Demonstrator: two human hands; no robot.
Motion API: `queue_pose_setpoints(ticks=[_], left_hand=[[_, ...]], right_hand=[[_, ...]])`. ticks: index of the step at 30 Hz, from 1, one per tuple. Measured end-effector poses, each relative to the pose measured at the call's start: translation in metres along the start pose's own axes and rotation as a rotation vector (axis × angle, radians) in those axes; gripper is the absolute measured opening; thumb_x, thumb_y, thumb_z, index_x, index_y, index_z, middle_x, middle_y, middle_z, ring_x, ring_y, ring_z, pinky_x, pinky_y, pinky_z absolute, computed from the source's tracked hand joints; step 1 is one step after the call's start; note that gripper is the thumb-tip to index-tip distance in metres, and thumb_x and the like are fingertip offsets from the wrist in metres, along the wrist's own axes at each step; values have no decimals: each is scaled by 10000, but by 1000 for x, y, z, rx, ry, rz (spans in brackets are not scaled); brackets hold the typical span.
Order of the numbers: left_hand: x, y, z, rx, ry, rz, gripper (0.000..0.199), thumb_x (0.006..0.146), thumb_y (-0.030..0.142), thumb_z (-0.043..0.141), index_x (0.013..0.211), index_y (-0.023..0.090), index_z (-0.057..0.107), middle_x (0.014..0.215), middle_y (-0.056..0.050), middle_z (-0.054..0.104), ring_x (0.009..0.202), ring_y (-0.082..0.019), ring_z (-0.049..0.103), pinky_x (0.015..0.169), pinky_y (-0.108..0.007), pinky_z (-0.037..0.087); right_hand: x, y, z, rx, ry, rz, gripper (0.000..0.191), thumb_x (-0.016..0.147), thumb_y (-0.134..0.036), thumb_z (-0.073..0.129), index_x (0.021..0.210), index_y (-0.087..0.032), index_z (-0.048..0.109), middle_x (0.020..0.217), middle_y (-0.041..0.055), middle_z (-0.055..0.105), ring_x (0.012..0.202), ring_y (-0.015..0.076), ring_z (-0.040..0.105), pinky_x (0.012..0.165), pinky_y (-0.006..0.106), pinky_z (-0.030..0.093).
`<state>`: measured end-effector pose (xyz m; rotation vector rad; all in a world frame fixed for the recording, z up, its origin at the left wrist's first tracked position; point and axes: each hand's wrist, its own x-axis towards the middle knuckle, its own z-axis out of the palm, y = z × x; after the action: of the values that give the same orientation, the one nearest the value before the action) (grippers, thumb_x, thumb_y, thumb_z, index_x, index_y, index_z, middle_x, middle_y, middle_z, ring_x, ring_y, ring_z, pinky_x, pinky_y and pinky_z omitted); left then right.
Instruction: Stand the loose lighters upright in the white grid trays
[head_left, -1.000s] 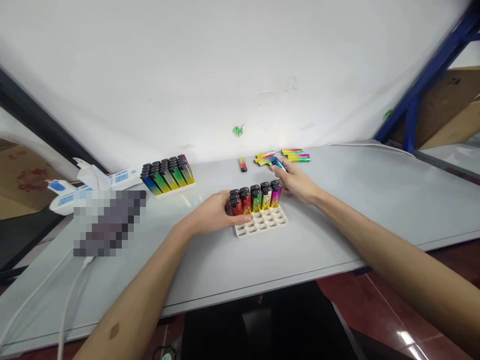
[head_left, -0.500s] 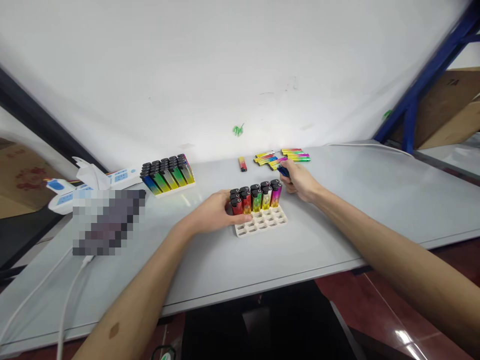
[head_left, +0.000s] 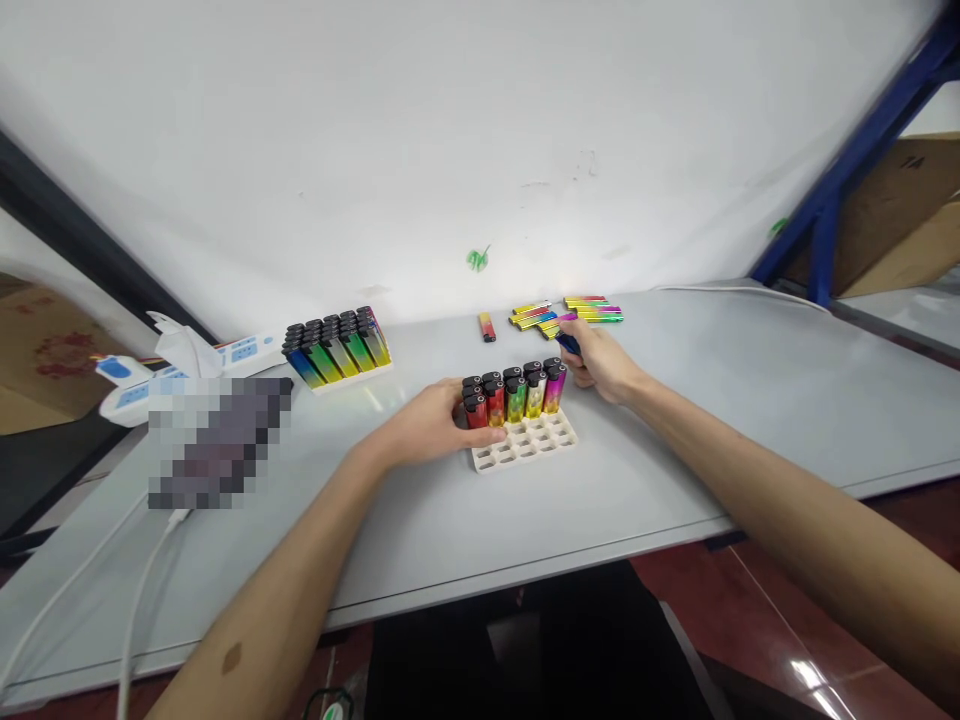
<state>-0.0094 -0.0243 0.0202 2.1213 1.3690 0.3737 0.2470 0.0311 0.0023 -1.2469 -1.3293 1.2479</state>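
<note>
A white tray (head_left: 525,458) with rows of holes lies near the middle of the table, its rear holes filled with upright black-topped lighters (head_left: 515,400). My left hand (head_left: 431,425) grips the tray's left side, thumb along its front and fingers behind the lighters. Just behind the tray's right end, my right hand (head_left: 596,360) is closed round a dark blue lighter (head_left: 568,343). Beyond that hand, several shiny lighters (head_left: 592,310) lie in a loose pile. One red and yellow lighter (head_left: 487,327) lies alone to the left of the pile.
At the back left stands a full tray of lighters (head_left: 341,350). Left of it are a white power strip (head_left: 244,352) and a blurred dark object (head_left: 225,440) with a white cable (head_left: 142,590). A white wall (head_left: 420,150) rises behind the table.
</note>
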Motion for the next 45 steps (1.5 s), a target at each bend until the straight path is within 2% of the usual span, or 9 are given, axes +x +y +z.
queue_pose_setpoints(ticks=[6, 11, 14, 18, 22, 28, 35, 41, 45], left_hand=[[-1, 0, 0, 16, 7, -24, 579, 696, 639, 744, 1044, 186, 649, 1013, -66, 699, 840, -245, 648, 660, -330, 484], [0, 1, 0, -5, -2, -9, 576, 707, 636, 738, 1062, 193, 644, 1012, -58, 702, 850, -244, 651, 653, -321, 482], [0, 2, 0, -1, -3, 1, 570, 713, 641, 731, 1055, 194, 640, 1005, -57, 702, 844, -243, 650, 659, -322, 490], [-1, 2, 0, 14, 4, 0, 569, 713, 646, 729, 1047, 194, 645, 1009, -61, 702, 843, -246, 652, 671, -330, 495], [-1, 1, 0, 10, 19, -2, 583, 710, 659, 718, 1053, 193, 650, 1010, -64, 707, 850, -251, 657, 677, -334, 497], [0, -1, 0, -19, 7, 55, 584, 701, 625, 747, 1100, 207, 667, 1053, -51, 721, 909, -263, 668, 716, -333, 514], [-1, 2, 1, -85, 0, 114, 553, 690, 531, 788, 1132, 219, 677, 1104, -37, 724, 993, -276, 661, 812, -348, 529], [-1, 1, 1, -43, -14, 84, 486, 691, 562, 791, 1020, 223, 674, 989, -26, 715, 891, -249, 653, 748, -344, 520], [-1, 1, 0, -28, -6, 66, 508, 674, 581, 800, 1005, 220, 665, 987, -31, 695, 877, -244, 640, 745, -348, 518]], right_hand=[[2, 0, -3, -19, 20, -15, 492, 898, -519, 499, 546, -246, 291, 481, -62, 242, 418, 78, 135, 423, 286, 104], [-1, -1, -4, -158, 3, -50, 518, 878, -657, 555, 636, -200, 576, 486, -24, 389, 428, 99, 265, 433, 281, 183], [-1, -5, -6, -122, -28, -86, 571, 889, -719, 507, 720, -193, 652, 498, -48, 305, 459, 105, 225, 448, 272, 196], [-1, -11, -11, -4, 19, -147, 460, 937, -601, 503, 749, -202, 632, 591, -22, 382, 520, 121, 323, 480, 268, 299], [-4, -19, -19, -77, -61, -259, 358, 872, -503, 676, 702, -195, 610, 718, 13, 534, 632, 128, 435, 561, 274, 369], [-18, -35, -27, -8, -98, -378, 268, 828, -452, 749, 751, -219, 641, 719, -1, 566, 665, 137, 503, 633, 302, 438], [-51, -48, -1, -114, -111, -573, 229, 819, -435, 769, 899, -235, 693, 863, 34, 678, 708, 166, 612, 676, 353, 532], [-68, -36, 28, -560, -151, -842, 158, 831, -275, 752, 980, -269, 704, 954, 38, 736, 864, 227, 652, 788, 396, 553], [-67, -30, 31, -709, -80, -967, 153, 874, -246, 710, 1027, -257, 702, 909, 43, 738, 838, 229, 623, 754, 393, 538]])
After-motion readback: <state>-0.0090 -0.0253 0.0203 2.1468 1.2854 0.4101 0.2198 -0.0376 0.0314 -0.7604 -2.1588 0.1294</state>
